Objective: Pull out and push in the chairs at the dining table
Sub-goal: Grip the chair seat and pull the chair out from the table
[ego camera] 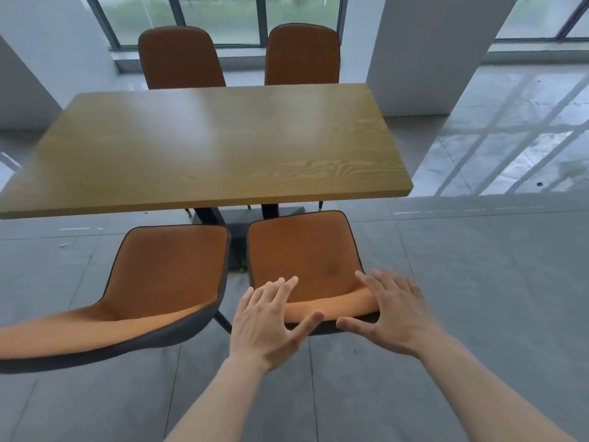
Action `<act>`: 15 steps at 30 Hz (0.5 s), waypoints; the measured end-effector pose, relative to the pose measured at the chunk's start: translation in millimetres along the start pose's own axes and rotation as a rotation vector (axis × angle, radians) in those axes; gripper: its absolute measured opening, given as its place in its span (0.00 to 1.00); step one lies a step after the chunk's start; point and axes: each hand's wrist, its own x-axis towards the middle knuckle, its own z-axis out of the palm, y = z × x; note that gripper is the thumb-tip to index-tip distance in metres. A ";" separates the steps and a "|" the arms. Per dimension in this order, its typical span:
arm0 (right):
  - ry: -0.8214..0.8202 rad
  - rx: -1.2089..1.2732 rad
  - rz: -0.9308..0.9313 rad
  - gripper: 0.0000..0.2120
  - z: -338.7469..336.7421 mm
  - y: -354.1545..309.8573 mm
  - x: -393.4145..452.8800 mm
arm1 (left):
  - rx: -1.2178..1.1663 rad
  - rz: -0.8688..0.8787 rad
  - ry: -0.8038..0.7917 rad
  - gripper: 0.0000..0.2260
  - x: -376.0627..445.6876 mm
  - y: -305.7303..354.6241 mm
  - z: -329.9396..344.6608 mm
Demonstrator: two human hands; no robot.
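Over on the left of the desk (204, 145), the near-left chair (165, 269) stood pulled clear of the desk's front edge, its seat fully in the open and its backrest swinging toward the camera at an angle. Behind the desk, the far-left chair (180, 59) sat tucked in, only its backrest showing above the desk's back edge. Beside it, the far-right chair (302, 55) was tucked in the same way.

In front of the desk, right of centre, the near-right chair (302, 253) was out too, its seat front just short of the desk's front edge. And there were the hands! The left hand (267, 320) lay on the left end of that chair's backrest top, fingers (283, 288) spread open and draped over the rim, thumb reaching across the back. The right hand (392, 311) covered the right end of the same rim, fingers (379, 282) splayed wide, thumb pointing in toward the other thumb. Neither hand was curled tight; both were open, flat on the backrest.

Right of the desk stood a white pillar (430, 52), with grey floor (478, 282) all around.
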 end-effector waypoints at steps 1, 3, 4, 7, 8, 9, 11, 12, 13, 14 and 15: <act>-0.022 -0.001 -0.006 0.63 0.9 6.0 4.3 | 0.002 -0.001 -0.013 0.42 3.1 6.2 6.5; -0.069 -0.010 -0.014 0.61 1.6 13.0 12.1 | 0.009 -0.006 -0.043 0.42 10.4 12.6 18.3; -0.081 -0.016 -0.024 0.60 1.9 15.2 15.1 | 0.015 -0.018 -0.057 0.42 13.8 13.9 22.5; -0.065 -0.050 -0.060 0.60 3.6 19.4 20.0 | 0.065 -0.054 -0.073 0.43 19.9 14.1 28.5; -0.050 -0.065 -0.066 0.60 5.0 19.7 19.8 | 0.091 -0.053 -0.070 0.43 20.1 14.0 28.6; -0.032 -0.074 -0.068 0.60 7.3 19.8 19.2 | 0.104 -0.047 -0.059 0.43 19.8 13.7 28.1; 0.002 -0.071 -0.055 0.59 11.5 18.6 19.2 | 0.097 -0.036 -0.038 0.43 20.5 13.4 26.4; 0.016 -0.070 -0.047 0.59 13.6 17.7 19.0 | 0.092 -0.032 -0.036 0.43 21.3 12.8 26.2; 0.032 -0.071 -0.040 0.58 15.9 16.8 18.3 | 0.091 -0.026 -0.036 0.42 21.8 12.0 26.4; 0.048 -0.070 -0.034 0.57 18.4 15.8 17.7 | 0.090 -0.021 -0.035 0.42 21.9 10.7 26.5; 0.059 -0.065 -0.026 0.56 20.4 14.5 16.9 | 0.087 -0.018 -0.034 0.42 21.9 9.3 26.1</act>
